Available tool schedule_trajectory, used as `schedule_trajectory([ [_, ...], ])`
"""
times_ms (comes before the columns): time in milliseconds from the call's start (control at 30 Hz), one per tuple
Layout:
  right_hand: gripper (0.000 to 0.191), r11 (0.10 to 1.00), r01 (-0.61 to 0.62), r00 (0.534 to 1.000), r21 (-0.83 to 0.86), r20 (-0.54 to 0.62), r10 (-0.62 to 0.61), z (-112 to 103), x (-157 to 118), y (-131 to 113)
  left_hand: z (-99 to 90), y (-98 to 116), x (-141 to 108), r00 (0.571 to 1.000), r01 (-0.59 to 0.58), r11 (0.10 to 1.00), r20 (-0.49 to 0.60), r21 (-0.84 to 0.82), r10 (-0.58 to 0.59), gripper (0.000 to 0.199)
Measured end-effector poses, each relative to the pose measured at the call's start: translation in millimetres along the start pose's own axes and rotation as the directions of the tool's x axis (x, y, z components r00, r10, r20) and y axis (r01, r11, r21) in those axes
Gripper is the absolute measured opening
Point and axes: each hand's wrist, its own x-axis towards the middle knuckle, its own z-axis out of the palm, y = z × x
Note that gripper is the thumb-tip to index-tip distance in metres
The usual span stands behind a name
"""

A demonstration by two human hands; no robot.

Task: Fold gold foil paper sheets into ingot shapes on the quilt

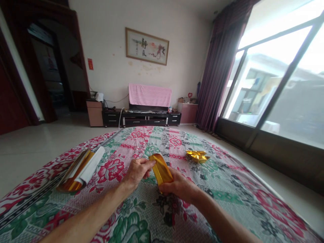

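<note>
Head cam: shiny gold paper (163, 171), folded into a narrow strip, is up over the flowery cloth (133, 226), left hand (136, 171) pinching its upper edge, right hand (178, 185) gripping the lower end. Right fingers are mostly hidden behind it, forearms cut off.

This is a home, most likely its living room. Against the far wall stands a low black cabinet (144, 122) with drawers, and on it a wide, flat, screen-like shape lies under a pink cloth (150, 95). A framed picture with calligraphy (147, 46) hangs above. Floor-length purple curtains (215, 71) flank a large window (273, 71), a dark-framed doorway (48, 71) opens at the left, and a floral cover (131, 226) spreads across the foreground.
</note>
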Motion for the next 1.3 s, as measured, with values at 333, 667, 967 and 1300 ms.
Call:
schedule_trajectory([
  [333,0.03,0.989,-0.016,0.994,-0.144,-0.112,0.0,2,4,11,-6.7,14,-1,0.963,-0.217,0.969,-0.138,0.12,0.233,0.035],
  [667,0.042,0.917,0.071,0.985,-0.392,-0.119,-0.127,8,0,2,-2.0,18,-10,0.78,-0.57,0.641,0.096,0.514,0.618,0.034],
  [967,0.03,0.978,-0.019,0.999,-0.206,-0.033,0.013,5,0,-1,-6.5,18,-8,0.771,-0.57,0.593,0.12,0.569,0.625,0.017],
  [1300,0.055,0.955,-0.127,0.992,0.268,0.041,0.121,1,-2,-2,-2.8,13,-11,0.829,-0.531,0.722,0.094,0.444,0.552,0.015],
])
